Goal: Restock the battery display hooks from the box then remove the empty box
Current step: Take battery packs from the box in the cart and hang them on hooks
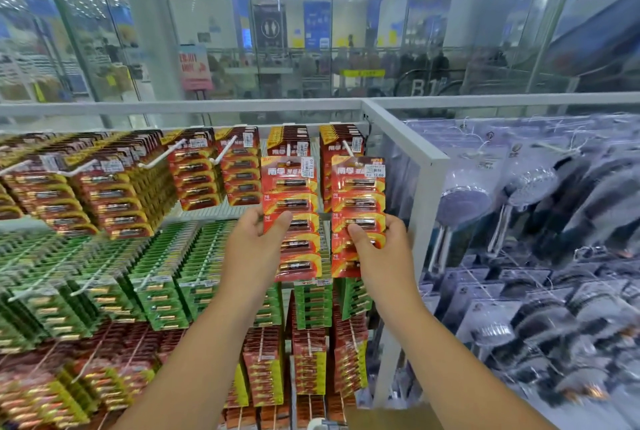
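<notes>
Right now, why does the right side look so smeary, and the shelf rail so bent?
Head view: the shower heads at right are blurred, the red battery cards between the hands stay sharp; the wide lens bows the rail; ceiling lights glare on the glass.

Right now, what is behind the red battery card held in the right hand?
Behind the red battery card in the right hand hang more red cards on a white hook. The hook's back end and any cards lower down are covered.
</notes>
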Available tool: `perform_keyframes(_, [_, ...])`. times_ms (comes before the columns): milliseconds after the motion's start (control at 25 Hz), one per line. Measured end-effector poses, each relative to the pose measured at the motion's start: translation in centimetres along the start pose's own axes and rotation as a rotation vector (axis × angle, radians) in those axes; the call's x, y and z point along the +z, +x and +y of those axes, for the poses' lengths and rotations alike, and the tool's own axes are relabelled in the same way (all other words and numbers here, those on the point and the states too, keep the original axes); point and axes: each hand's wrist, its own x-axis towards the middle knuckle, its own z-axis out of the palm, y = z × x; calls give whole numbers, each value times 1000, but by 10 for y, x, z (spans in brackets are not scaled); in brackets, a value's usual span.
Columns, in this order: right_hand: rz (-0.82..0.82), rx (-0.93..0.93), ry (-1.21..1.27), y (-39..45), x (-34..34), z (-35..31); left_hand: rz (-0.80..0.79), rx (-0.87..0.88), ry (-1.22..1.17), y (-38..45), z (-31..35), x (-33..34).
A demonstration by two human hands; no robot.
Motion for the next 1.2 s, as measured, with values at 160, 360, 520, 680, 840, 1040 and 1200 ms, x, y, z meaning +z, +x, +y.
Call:
perform_keyframes(160, [13,19,-55,14,5,2,17,-3,-1,12,-1,3])
perform_keyframes(360, [7,-14,-39,16,3,4,12,-17,24,24,-5,1])
perform_keyframes(520, [11,0,2,9,0,8,-6,6,-13,30,-13,-1])
perform_keyframes(680, [35,39,-116,20,7,5,-23,-9,10,39,-17,2])
perform_keyframes(840, [50,51,-145,56,25,5,68,-14,34,62,-15,14])
perform_keyframes(1040, [119,87,-123,110,49,15,117,48,218,104,-18,23])
perform_keyframes(1200, [96,72,-149,147,60,24,80,149,371,127,-26,25])
